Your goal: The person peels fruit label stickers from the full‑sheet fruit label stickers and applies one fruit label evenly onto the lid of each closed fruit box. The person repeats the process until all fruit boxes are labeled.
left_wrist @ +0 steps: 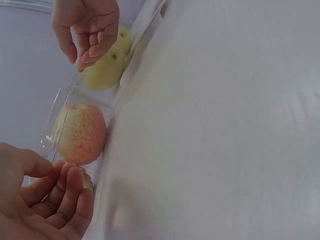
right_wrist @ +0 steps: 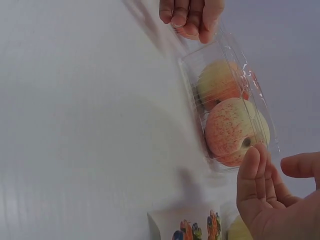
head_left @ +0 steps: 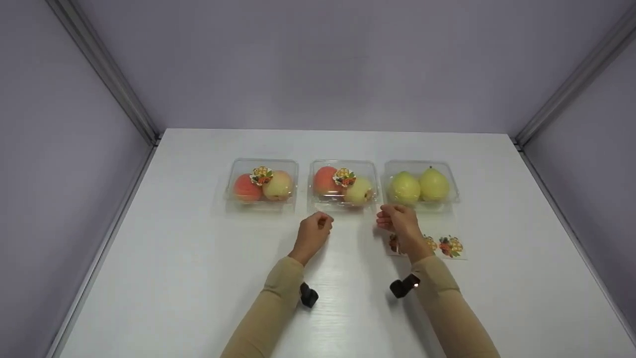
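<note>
My left hand [head_left: 314,233] hovers in front of the middle clear plastic box [head_left: 344,199], its fingers loosely curled and holding nothing. That box contains two red and pale yellow apple-like fruits [right_wrist: 235,130] and has a round fruit sticker [head_left: 344,177] on its lid. At the near left corner of the right clear box [head_left: 449,171] is my right hand [head_left: 401,223], its fingers relaxed with nothing seen between them. Two yellow-green pears [head_left: 434,184] lie in this box, and no sticker shows on its lid. Beneath my right wrist, partly covered, is a sheet of fruit stickers [head_left: 451,246].
A left clear box [head_left: 236,171] holds two more red and pale fruits under a stickered lid [head_left: 261,176]. All three boxes stand in a row on the white table [head_left: 174,273]. Grey walls [head_left: 323,64] enclose the back and sides.
</note>
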Demonstrator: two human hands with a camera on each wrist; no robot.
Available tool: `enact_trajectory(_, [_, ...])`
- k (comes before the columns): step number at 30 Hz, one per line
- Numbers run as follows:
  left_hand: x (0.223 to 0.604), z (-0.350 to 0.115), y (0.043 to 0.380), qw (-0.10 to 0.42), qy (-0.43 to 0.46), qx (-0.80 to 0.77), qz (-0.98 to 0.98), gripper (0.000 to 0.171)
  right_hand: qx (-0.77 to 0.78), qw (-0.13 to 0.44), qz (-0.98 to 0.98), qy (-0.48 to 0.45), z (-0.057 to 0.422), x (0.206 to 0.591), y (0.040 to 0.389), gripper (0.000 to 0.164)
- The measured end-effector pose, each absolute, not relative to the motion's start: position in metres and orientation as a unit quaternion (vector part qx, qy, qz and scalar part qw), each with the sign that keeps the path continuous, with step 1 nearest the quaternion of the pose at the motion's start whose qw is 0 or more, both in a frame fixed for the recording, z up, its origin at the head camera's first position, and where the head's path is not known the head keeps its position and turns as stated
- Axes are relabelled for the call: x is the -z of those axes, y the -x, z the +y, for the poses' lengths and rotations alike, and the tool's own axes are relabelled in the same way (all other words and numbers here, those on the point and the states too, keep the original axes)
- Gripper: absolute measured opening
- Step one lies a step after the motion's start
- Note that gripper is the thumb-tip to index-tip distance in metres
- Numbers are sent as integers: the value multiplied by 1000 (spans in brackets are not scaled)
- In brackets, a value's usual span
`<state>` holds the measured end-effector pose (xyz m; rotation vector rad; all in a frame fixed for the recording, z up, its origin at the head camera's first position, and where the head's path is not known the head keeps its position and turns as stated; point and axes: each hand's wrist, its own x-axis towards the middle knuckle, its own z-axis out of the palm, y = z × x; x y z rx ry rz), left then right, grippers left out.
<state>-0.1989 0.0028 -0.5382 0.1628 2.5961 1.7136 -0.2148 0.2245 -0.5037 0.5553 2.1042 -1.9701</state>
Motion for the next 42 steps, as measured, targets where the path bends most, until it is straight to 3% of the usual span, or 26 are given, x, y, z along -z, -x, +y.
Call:
enact_trajectory(12, [528, 30, 178, 93, -233, -409, 877, 21, 609, 80, 773, -156, 240, 500, 208, 36])
enact_trajectory(19, [526, 46, 172, 96, -286, -349, 887, 20, 582, 72, 796, -149, 248, 497, 204, 37])
enact_trajectory(30, [528, 76, 165, 20, -353, -215, 910, 19, 578, 72, 795, -170, 266, 494, 203, 36])
enact_trajectory(42, [539, 96, 170, -129, -366, -79, 918, 18, 574, 58, 795, -186, 276, 503, 203, 39])
